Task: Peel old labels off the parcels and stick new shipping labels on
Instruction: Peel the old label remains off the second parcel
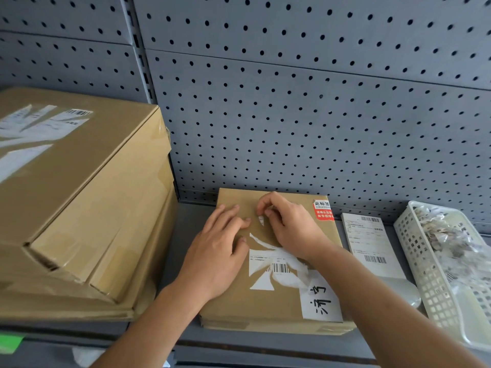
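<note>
Grey pegboard [292,115] backs the shelf [191,229] I'm working over. The small parcel [233,296] lies flat on it near the front edge, between the big stacked boxes [79,195] on the left and a fresh shipping label [372,243] lying just beside it on the right. Further right sits a white basket [414,261] with crumpled paper scraps [441,235] in it (where the peelings go, I'd judge).

The left hand [220,251] is laid flat on the parcel's top, fingers straight and slightly spread, pressing the carton down. The right hand [289,227] is curled over the far half of the top, thumb and forefinger pinching a small white sliver [261,220] of label that stands lifted off the cardboard. Nearer me, the old label [276,265] is torn ragged, with a barcode strip and a few white wedges stuck fast. A handwritten white sticker [321,301] sits at the near right corner and a red sticker [322,211] at the far right.

I read this as the peeling step, roughly midway on this parcel, with nothing new stuck on yet. Whether the sliver is free or attached at its foot I can't tell. The next move, as I see it, is to draw the sliver low along the surface so it lifts whole rather than shredding, with the left palm bearing down so the box doesn't slide. After that, a nail goes under an edge of the barcode piece.
</note>
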Motion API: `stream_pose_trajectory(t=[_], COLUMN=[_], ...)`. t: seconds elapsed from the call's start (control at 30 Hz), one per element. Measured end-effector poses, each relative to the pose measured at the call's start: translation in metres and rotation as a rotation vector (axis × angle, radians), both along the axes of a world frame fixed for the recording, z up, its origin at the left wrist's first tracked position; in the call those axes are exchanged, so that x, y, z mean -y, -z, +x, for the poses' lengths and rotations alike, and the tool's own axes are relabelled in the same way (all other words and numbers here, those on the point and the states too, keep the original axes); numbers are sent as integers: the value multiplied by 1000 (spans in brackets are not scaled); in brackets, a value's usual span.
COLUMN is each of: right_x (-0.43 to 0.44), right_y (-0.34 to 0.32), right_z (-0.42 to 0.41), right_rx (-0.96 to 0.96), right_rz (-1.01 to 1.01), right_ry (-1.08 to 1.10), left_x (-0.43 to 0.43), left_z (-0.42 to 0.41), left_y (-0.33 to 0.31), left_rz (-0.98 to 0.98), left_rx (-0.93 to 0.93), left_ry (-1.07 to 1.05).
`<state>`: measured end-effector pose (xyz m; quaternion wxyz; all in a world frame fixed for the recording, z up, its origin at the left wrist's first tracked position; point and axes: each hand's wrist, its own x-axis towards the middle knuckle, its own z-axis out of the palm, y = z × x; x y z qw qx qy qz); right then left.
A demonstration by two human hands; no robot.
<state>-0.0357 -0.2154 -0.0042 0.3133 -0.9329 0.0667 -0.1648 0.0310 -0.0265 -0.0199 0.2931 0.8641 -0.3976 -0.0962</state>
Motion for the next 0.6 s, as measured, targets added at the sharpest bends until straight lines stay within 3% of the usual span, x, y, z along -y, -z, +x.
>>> stream_pose_trajectory(t=[0.3, 0.47, 0.6], right_x=[3, 0, 4], right_y=[0, 4, 2], right_z=[-1, 2, -3], right_rx=[14, 2, 46], right_rz=[47, -23, 66], right_ry=[4, -8, 25], left_x=[1, 1, 1], left_z=[0, 0, 0], left_y=[0, 1, -1], left_rz=[-4, 2, 3], left_rx=[-5, 2, -4], left_ry=[-5, 0, 0])
